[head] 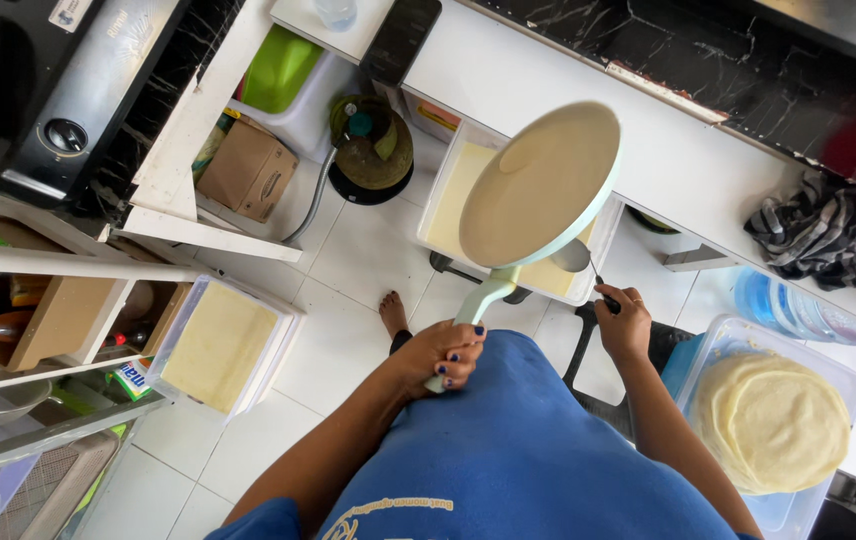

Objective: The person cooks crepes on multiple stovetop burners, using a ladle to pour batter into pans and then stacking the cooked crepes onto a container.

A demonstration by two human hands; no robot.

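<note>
Tilting above an open tub of pale batter [451, 200], the mint-green pan [540, 185] shows a thin, even coat of batter over its whole face, its far rim raised toward the white counter edge [588, 100]. The left hand [445, 355] wraps fully round the end of the pan's handle, fingers curled tight, the forearm running up from the lower middle of the view. The right hand [624, 322] sits just right of the handle, closed on the thin dark grip of a metal ladle [576, 256], whose bowl hangs under the pan's lower rim over the tub's right edge.

Room around the pan is narrow: the counter runs diagonally close behind it, and the tub fills the space below. To the right, near the right forearm, a clear container [828, 375] holds a stack of finished pale crepes [773, 422], just beside a blue-tinted water bottle [798, 310]. A checked cloth [816, 230] lies on the counter's right end.

One bare foot [394, 313] rests on the white tiled floor [348, 270]. Left of it stands another lidded tub of pale batter [220, 345], beside wooden shelving [58, 320]. Farther back sit a cardboard box [248, 170] and a round pot with a lid [373, 150].
</note>
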